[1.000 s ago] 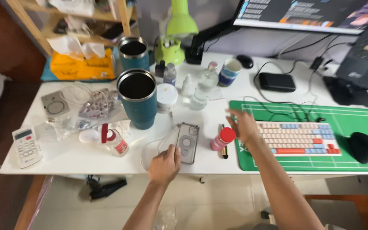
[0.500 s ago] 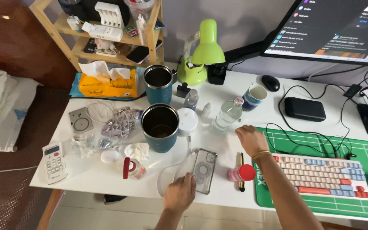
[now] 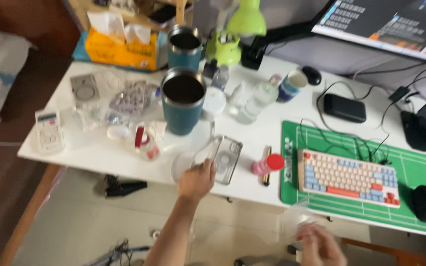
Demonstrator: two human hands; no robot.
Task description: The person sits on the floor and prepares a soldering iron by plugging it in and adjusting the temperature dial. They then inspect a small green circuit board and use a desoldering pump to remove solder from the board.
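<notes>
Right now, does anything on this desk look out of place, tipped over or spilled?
No spill shows. A small pink bottle with a red cap lies on its side beside the green mat. A clear water bottle also lies tilted. The left hand rests at a clear phone case.

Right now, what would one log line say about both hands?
left hand: on clear phone case at table edge | right hand: blurred, below table, holding clear wrapper | teal tumbler: upright

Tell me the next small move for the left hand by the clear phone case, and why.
Probably close the left hand on the clear phone case. Its fingers already rest at the case's near edge, the case lies flat on the white table, and the right hand is off the table, blurred, so it looks unavailable.
</notes>
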